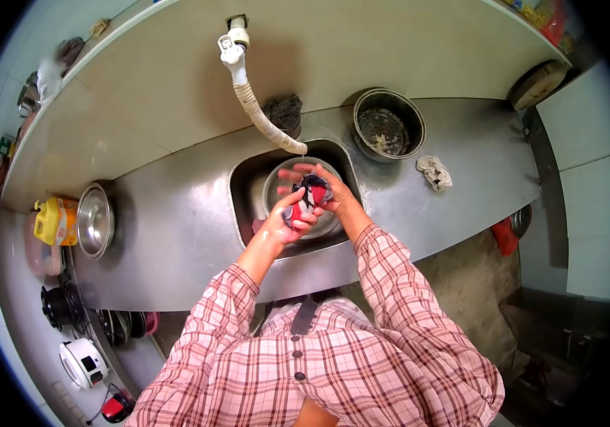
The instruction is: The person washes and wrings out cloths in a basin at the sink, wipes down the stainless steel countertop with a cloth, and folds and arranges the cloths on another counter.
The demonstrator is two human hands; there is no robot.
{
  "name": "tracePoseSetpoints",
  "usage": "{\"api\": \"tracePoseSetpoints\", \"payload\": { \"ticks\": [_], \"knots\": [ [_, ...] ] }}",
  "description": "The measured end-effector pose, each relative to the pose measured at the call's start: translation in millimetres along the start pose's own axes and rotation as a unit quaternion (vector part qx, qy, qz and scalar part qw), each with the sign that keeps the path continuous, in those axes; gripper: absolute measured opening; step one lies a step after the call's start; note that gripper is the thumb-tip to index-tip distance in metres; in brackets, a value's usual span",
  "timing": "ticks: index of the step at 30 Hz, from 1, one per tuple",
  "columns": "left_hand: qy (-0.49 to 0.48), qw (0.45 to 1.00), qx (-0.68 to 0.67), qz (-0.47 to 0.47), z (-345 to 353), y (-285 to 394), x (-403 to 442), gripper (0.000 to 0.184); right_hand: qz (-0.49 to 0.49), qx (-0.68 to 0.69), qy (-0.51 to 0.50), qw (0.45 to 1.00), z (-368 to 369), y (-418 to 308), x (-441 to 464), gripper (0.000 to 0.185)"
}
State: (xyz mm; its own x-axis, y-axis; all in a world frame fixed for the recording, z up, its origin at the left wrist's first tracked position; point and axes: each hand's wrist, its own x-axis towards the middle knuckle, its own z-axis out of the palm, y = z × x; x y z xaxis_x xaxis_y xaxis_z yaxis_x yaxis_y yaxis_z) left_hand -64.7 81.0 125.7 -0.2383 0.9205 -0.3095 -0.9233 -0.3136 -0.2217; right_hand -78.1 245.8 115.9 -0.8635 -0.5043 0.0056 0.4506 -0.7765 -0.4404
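Observation:
Over the sink, both hands are on a wet-looking bundle of red, grey and black cloth [313, 192]; its exact kind is hard to make out. My left hand [287, 226] is closed around the lower left part of it. The upper part lies in the palm of my right hand [337, 196], whose fingers stretch out behind it. Beneath them sits a round metal basin [271, 186] inside the steel sink [239, 196], its contents mostly hidden by the hands. A ribbed hose [259, 117] from the white wall tap [234, 48] ends just above the fingers, with a thin trickle of water.
Right of the sink stands a dark, dirty pot [389, 124], and a crumpled pale rag [434, 174] lies beyond it. Behind the sink is a dark scouring mesh [282, 110]. At the counter's left end are a steel bowl [96, 220] and a yellow jug [56, 220].

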Motion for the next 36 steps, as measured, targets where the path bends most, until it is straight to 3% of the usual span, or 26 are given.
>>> {"api": "tracePoseSetpoints", "payload": {
  "ticks": [2,5,6,7,9,11,12,15,16,19,20,23,24,27,28,30,32,34,36],
  "knots": [
    [-0.042,0.995,-0.063,0.059,-3,-13,9,0.052,-0.100,0.113,-0.015,0.988,7,10,1,0.045],
    [-0.060,0.989,-0.070,0.115,9,-25,7,0.053,-0.163,0.101,-0.079,0.978,-18,19,-2,0.038],
    [-0.064,0.989,-0.066,0.120,13,-26,5,0.054,-0.152,0.085,-0.005,0.985,-15,16,-6,0.042],
    [-0.068,0.988,-0.062,0.124,16,-27,4,0.055,-0.145,0.083,0.005,0.986,-13,13,-7,0.036],
    [0.056,0.988,0.041,0.136,21,-26,3,0.038,-0.048,0.032,0.201,0.978,-9,5,-6,0.025],
    [0.165,0.951,0.214,0.147,22,-20,3,0.028,-0.002,-0.086,0.235,0.968,-5,0,3,0.016],
    [0.194,0.945,0.233,0.120,30,-17,4,0.015,0.021,-0.144,0.252,0.957,-5,0,8,0.012],
    [0.269,0.893,0.336,0.133,17,-10,11,0.011,0.035,-0.318,0.307,0.896,-14,11,23,0.010],
    [0.339,0.848,0.384,0.136,15,-10,16,0.011,0.051,-0.395,0.329,0.856,-16,14,26,0.013],
    [0.377,0.768,0.500,0.137,5,-5,20,0.017,0.023,-0.611,0.336,0.717,-17,23,36,0.017],
    [0.406,0.697,0.569,0.161,-9,-3,25,0.019,0.020,-0.647,0.364,0.670,-15,27,38,0.019],
    [0.444,0.623,0.624,0.157,-4,-6,27,0.023,0.013,-0.752,0.348,0.560,-30,43,46,0.019],
    [0.446,0.567,0.678,0.142,-18,-2,33,0.028,0.041,-0.727,0.354,0.588,-24,43,44,0.022],
    [0.377,0.333,0.797,0.334,-68,1,41,0.034,0.118,-0.726,0.382,0.560,-22,53,48,0.026],
    [0.423,0.425,0.745,0.292,-66,-7,41,0.038,0.159,-0.732,0.367,0.551,-23,53,48,0.028],
    [0.450,0.371,0.786,0.206,-58,-8,34,0.041,0.237,-0.739,0.341,0.530,-22,50,49,0.034],
    [0.489,0.346,0.783,0.166,-57,-8,36,0.049,0.205,-0.751,0.405,0.479,-12,61,49,0.039],
    [0.514,0.388,0.737,0.206,-45,-5,26,0.052,0.158,-0.710,0.449,0.519,-13,60,40,0.040],
    [0.515,0.403,0.697,0.293,-45,12,7,0.055,0.083,-0.611,0.464,0.636,-26,34,16,0.036]
  ]
}}
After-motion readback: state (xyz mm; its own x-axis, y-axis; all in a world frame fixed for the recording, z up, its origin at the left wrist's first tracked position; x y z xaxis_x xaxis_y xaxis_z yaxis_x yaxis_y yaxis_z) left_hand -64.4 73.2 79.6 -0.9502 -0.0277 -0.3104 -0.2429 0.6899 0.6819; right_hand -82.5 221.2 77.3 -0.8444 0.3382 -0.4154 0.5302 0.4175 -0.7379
